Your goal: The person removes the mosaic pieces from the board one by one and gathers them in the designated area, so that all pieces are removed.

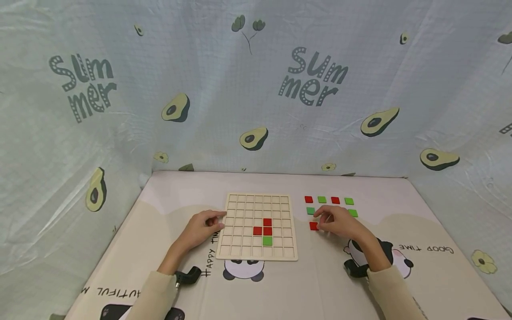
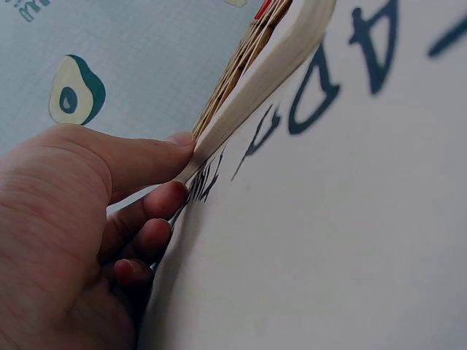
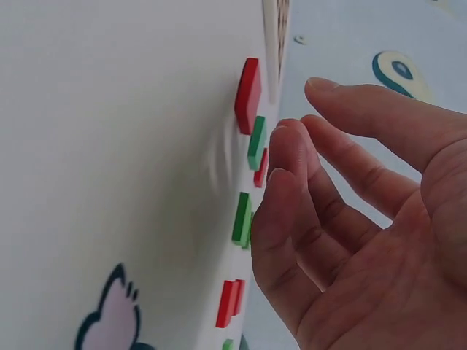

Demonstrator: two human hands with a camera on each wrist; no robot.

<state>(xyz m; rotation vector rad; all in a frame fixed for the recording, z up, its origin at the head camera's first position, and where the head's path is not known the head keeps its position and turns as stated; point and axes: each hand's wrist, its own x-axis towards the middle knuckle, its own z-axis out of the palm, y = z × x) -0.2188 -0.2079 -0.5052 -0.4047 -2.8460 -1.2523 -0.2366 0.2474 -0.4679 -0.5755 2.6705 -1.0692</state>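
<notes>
Pale hanging cloth (image 1: 208, 58) printed with avocados backs the pinkish table cover (image 1: 168, 195) in front of me. At its left, the person's bare left hand (image 1: 198, 227) touches the near-facing stretch of a side edge: thumb and a fingertip rest against the left rim of a square, light wooden grid board (image 1: 256, 258), without wrapping round it. Right of the board's middle, three square red tiles (image 1: 267, 231) and one square green tile (image 1: 267, 241) sit in adjoining cells.

Past the board's right edge, more flat loose tiles (image 1: 335, 200), red and green, lie in rough rows on the cover. Closest to me among them is a single square red tile (image 1: 313, 226), between the board and the right hand (image 1: 340, 221), just left of that hand's fingertips. Being square, it has no long axis to line up with; its side of the table makes the right hand much the nearer. That hand's fingers are bent and parted, with nothing visible between them; whether a fingertip touches the tile I cannot tell.
</notes>
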